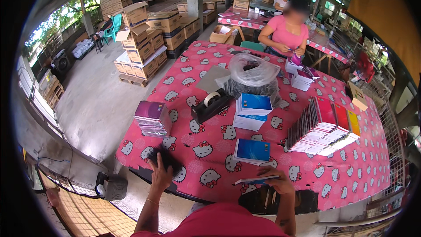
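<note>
On the bench (197, 149), nearer the person than the tape dispenser (212, 105) and to its right, the right hand (280, 183) holds a blue notebook (252, 179) between its fingers, seen nearly edge-on. Nearer the person and left of the dispenser, the left hand (160, 174) has its fingers spread against a dark item (170, 160); the item is blurred, so what it is, and whether the fingers grip it, cannot be told. The purple stack (152, 120) stands left of the dispenser, the tall blue stack (252, 113) right of it, the low blue stack (252, 150) nearer the person, and the red stack (325, 110) and yellow stack (354, 123) farther right. A clear bag (252, 79) sits beyond the dispenser, rightward; well past it, a co-worker (287, 33) handles a purple notebook (296, 58).
</note>
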Available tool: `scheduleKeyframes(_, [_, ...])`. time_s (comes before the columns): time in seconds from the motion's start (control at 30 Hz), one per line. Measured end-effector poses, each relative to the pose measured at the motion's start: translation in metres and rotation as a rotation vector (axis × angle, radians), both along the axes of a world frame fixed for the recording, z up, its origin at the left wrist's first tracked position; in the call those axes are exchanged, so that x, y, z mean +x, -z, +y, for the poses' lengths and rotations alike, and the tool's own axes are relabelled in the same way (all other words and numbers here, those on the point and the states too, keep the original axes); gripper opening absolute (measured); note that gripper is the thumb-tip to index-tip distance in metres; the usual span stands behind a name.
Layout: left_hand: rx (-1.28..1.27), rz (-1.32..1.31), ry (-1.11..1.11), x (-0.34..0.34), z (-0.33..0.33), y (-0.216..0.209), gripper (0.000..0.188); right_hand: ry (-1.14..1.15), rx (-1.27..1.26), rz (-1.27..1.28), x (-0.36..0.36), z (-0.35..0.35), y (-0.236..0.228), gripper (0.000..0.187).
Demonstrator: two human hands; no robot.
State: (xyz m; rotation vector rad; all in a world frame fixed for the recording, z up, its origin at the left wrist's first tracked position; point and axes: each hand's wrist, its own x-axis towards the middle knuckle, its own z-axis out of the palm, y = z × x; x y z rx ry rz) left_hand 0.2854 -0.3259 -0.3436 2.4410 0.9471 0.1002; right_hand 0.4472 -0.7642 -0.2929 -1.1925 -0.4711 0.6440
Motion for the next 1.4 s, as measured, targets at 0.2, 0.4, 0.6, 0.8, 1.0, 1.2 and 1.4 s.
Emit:
scheduleKeyframes(0.2, [0.463, -0.132, 0.401, 0.042, -0.005, 0.011, 0.053, 0.044, 0.005, 0.0, 0.001, 0.001, -0.001, 0.032])
scheduleKeyframes(0.4, [0.695, -0.397, 0.416, 0.096, 0.024, 0.024, 0.03, 0.318, -0.146, -0.153, 0.007, 0.009, -0.01, 0.029])
scheduleKeyframes(0.6, [0.636, -0.457, 0.432, 0.1, 0.009, 0.019, 0.023, 0.546, -0.155, -0.217, 0.031, 0.031, -0.009, 0.026])
scheduleKeyframes(0.8, [0.584, -0.38, 0.454, 0.102, -0.007, 0.002, 0.025, 0.489, -0.204, -0.376, 0.063, 0.059, 0.024, 0.027])
scheduleKeyframes(1.0, [0.034, -0.652, 0.487, 0.125, -0.059, -0.054, 0.028, 0.393, -0.318, -0.422, 0.07, 0.057, 0.008, 0.031])
scheduleKeyframes(1.2, [-0.413, -1.0, 0.618, 0.169, -0.136, -0.042, 0.031, 0.337, -0.311, -0.361, 0.073, 0.058, 0.006, 0.032])
scheduleKeyframes(1.4, [-0.512, -0.605, 0.656, 0.178, -0.161, -0.069, 0.032, 0.392, -0.303, -0.334, 0.075, 0.053, 0.012, 0.03])
